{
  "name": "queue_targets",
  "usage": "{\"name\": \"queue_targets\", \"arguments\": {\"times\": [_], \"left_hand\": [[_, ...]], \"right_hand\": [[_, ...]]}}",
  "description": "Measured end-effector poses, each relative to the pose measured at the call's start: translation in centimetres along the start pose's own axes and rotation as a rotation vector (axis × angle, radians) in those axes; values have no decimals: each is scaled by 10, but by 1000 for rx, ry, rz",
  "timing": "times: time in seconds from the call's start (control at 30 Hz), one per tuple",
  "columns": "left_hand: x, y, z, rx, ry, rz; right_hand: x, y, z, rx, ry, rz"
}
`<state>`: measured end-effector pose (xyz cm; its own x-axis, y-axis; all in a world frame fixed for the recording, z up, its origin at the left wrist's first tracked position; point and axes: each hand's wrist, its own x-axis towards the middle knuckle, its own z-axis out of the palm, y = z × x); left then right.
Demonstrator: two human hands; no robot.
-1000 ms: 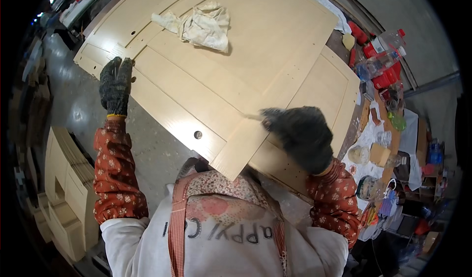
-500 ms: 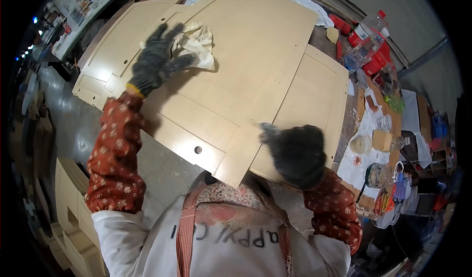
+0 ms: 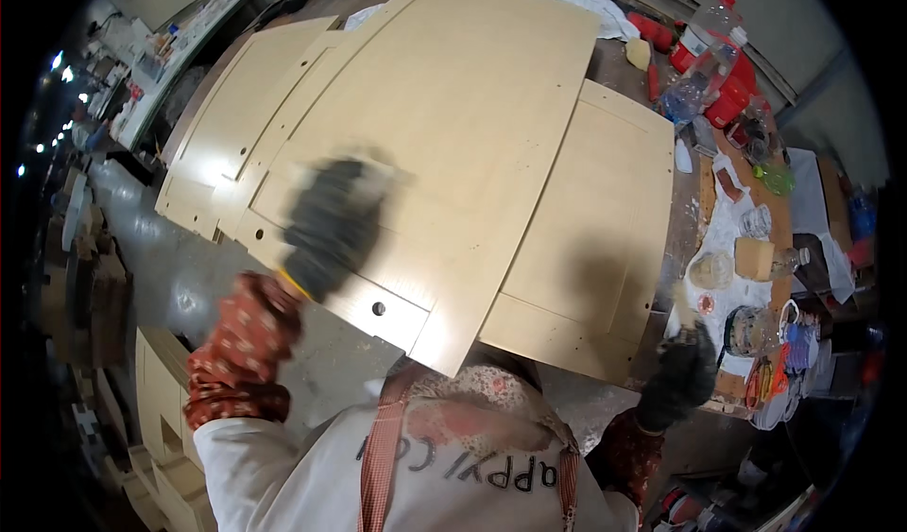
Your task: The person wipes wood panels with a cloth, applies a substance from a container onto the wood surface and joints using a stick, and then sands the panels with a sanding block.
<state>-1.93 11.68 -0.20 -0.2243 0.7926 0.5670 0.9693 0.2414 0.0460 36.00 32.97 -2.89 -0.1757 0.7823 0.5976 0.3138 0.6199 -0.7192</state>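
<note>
My left hand (image 3: 333,225), in a dark knitted glove with a yellow cuff, is smeared by motion over a large pale wood panel (image 3: 444,126). Its fingers close over a cream cloth (image 3: 381,175), which is partly hidden and blurred. At the right edge of the work surface is my right hand (image 3: 685,369), also gloved. Its fingers are wrapped round a slim pale tool (image 3: 682,303) pointing away from me, whose exact kind I cannot make out. The large panel overlaps another pale panel (image 3: 605,201) on its right.
Further pale panels (image 3: 241,116) lie at the left. Along the right stand plastic bottles (image 3: 707,36), a clear jar (image 3: 710,269), a yellowish sponge block (image 3: 753,259) and scissors (image 3: 759,381) on a littered bench. More wood pieces (image 3: 170,466) stand on the floor at lower left.
My left hand has pulled the cloth nearer to me across the panel, its spread fingers now drawn together. My right hand has moved off the panels to the right, beside the bench items.
</note>
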Motion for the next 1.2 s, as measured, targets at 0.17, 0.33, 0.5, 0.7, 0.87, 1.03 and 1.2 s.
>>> {"name": "queue_targets", "arguments": {"times": [0.17, 0.33, 0.5, 0.7, 0.87, 1.03, 1.2], "left_hand": [[27, 180, 51, -1158, -356, 7], [54, 84, 7, -749, 177, -32], [-54, -46, -76, 200, 4, -745], [-1, 93, -18, -476, -70, 72], [-15, 98, -15, -1270, -1, -245], [-28, 50, -55, -273, 125, -320], [-19, 85, -47, -201, -25, -121]], "right_hand": [[39, 22, -10, -768, 108, -729], [47, 21, -17, -783, 151, -792], [28, 46, -23, -529, 61, -559], [42, 34, -24, -640, 27, -554], [60, 35, 0, -227, 238, -233], [65, 50, -39, -105, 347, 41], [75, 58, -62, -284, 285, 77]]}}
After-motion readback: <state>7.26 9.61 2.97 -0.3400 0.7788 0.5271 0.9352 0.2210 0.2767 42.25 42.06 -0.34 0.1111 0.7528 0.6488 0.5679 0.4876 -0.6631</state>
